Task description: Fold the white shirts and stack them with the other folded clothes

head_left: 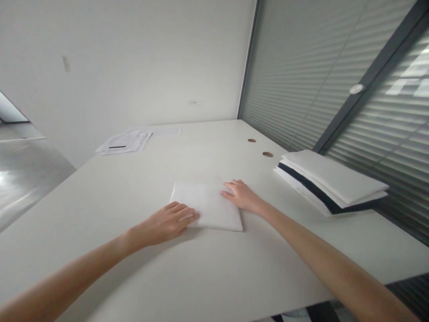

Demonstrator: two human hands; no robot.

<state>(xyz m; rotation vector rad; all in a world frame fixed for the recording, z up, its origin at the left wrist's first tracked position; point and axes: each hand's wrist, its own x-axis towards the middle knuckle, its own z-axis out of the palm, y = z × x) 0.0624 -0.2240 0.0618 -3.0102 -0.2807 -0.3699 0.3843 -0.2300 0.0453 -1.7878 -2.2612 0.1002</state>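
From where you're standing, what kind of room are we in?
Probably an office or a similar workroom: there's a big plain white table with two round holes like cable openings, loose papers at its far left, and slatted blinds along the right side.

Two bare hands on a folded white sheet, white table
The left hand (172, 221) lies over the near left corner of the folded white sheet (208, 203), perhaps cloth, though the blur makes that unsure; the right hand (241, 195) touches its right edge, toward the far corner. They rest on the white table (187, 277). To the right sits a stack of folded white and dark pieces (331, 179), near the window blinds (301, 80); loose papers (125, 142) lie at the far left, a thin black object (117, 147) on top.
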